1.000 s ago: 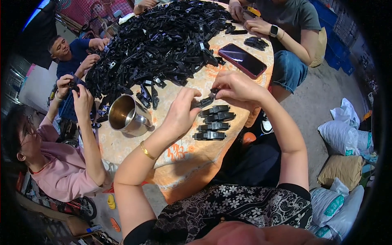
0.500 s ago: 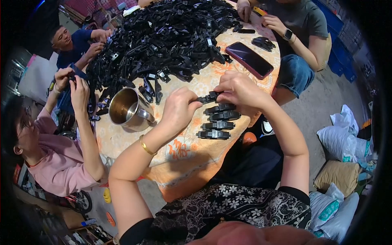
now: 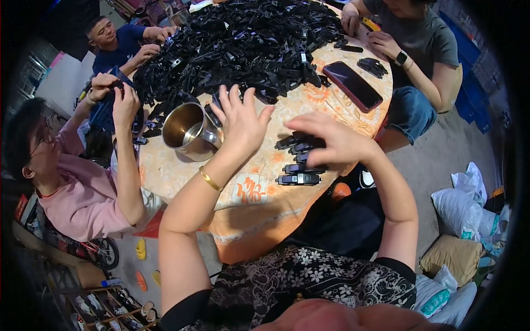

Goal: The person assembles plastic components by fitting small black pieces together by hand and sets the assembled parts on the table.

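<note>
My left hand (image 3: 243, 118) is stretched out with fingers spread, palm down, at the near edge of a big heap of small black plastic parts (image 3: 232, 49). It holds nothing that I can see. Over a short row of black plastic parts (image 3: 298, 180) hovers my right hand (image 3: 328, 136), its fingers apart and covering some of the row. The row runs away from me near the table's right edge. Close by my left wrist stands a steel mug (image 3: 187, 135) with its handle toward me.
A phone (image 3: 353, 85) lies on the patterned orange tablecloth (image 3: 243, 220), beside a small bunch of black parts (image 3: 372, 67). Three other people sit round the table, their hands busy at its edges. Filled sacks (image 3: 455, 212) stand on the floor at right.
Both hands have let go of the black part held between them. My left hand has moved toward the heap and spread its fingers; the right has opened over the row.
</note>
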The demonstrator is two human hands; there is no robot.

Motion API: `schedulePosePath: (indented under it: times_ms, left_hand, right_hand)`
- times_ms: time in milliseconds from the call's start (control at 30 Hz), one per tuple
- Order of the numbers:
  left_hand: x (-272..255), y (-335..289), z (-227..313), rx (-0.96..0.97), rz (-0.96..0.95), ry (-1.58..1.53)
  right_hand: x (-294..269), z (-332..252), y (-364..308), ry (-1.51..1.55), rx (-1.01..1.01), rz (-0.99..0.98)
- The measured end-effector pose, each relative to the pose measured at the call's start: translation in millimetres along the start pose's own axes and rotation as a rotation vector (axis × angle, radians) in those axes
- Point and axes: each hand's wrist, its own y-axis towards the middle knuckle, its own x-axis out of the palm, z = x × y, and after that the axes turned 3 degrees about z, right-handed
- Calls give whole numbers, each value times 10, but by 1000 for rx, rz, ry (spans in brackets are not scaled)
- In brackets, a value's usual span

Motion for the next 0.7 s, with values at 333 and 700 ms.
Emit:
schedulePosePath:
  times_ms: [333, 700]
  left_hand:
    - [75, 161, -288, -376, -243, 94]
    - [-14, -210, 329, 93, -323, -22]
  right_hand:
    - [62, -609, -249, -290, 84, -170]
    - [-84, -592, -303, 90, -32, -219]
